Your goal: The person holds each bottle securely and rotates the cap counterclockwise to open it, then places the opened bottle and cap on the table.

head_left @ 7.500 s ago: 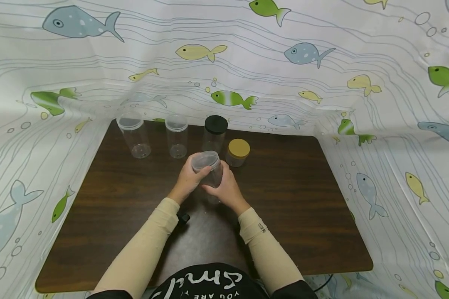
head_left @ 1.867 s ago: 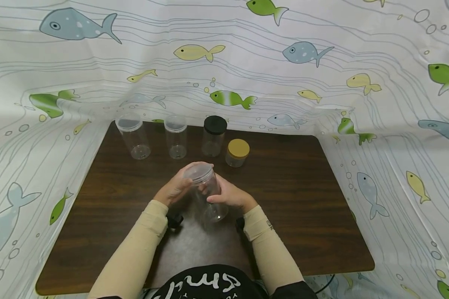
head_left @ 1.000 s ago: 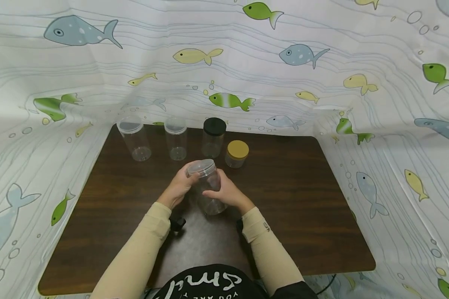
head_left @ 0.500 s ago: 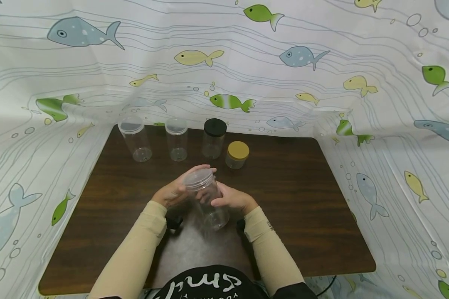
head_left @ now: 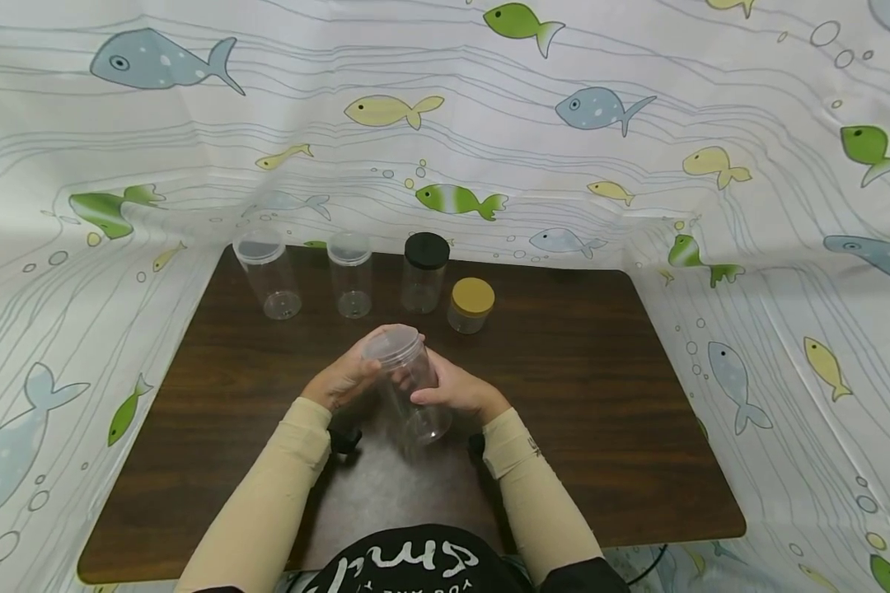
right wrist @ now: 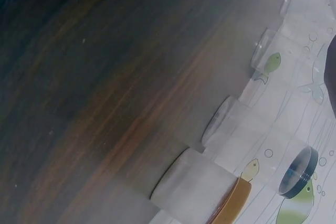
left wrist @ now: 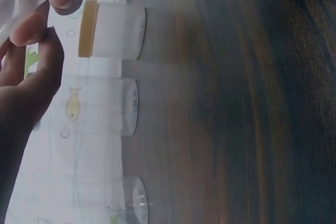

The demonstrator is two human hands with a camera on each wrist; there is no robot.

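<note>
A tall clear plastic jar (head_left: 415, 403) with a translucent lid (head_left: 391, 344) leans toward the left in front of the person. My left hand (head_left: 344, 375) holds it at the lid, thumb on the near side and fingers reaching round the far side. Lower down, my right hand (head_left: 461, 387) grips the jar's body with the thumb in front; its other fingers are partly hidden behind. The left wrist view catches several curled left fingers (left wrist: 44, 66) against clear plastic at the top left corner. Only a dark edge of something shows at the right border of the right wrist view.
Along the back of the brown table (head_left: 593, 412) stand two clear jars with translucent lids (head_left: 261, 247) (head_left: 349, 249), a black-lidded jar (head_left: 424, 276) and a short yellow-lidded jar (head_left: 470, 306). A fish-print curtain (head_left: 526, 148) encloses the table's back and sides.
Earlier the jar was held farther back, nearer the black-lidded jar; it has come toward the person. Since half a second ago it has shifted slightly away, and the left fingers have drawn in round the lid.
</note>
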